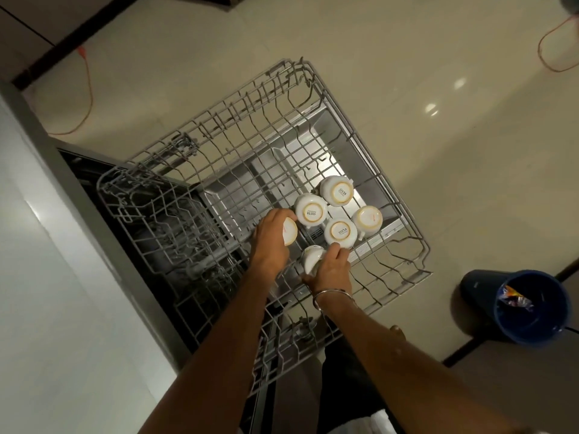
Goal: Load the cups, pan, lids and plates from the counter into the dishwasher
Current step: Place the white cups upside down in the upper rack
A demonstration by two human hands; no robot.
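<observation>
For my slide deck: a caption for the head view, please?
Both hands, left hand and right hand, each set a white cup upside down beside four others in the pulled-out dishwasher rack.

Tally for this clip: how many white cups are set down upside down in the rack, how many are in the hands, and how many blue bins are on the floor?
Cups set upside down in the rack: 4
Cups held in hands: 2, one in the left hand, one in the right hand
Blue bins: 1
Total: 7

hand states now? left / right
Left hand: grips a white cup.
Right hand: holds another white cup over the rack.
</observation>
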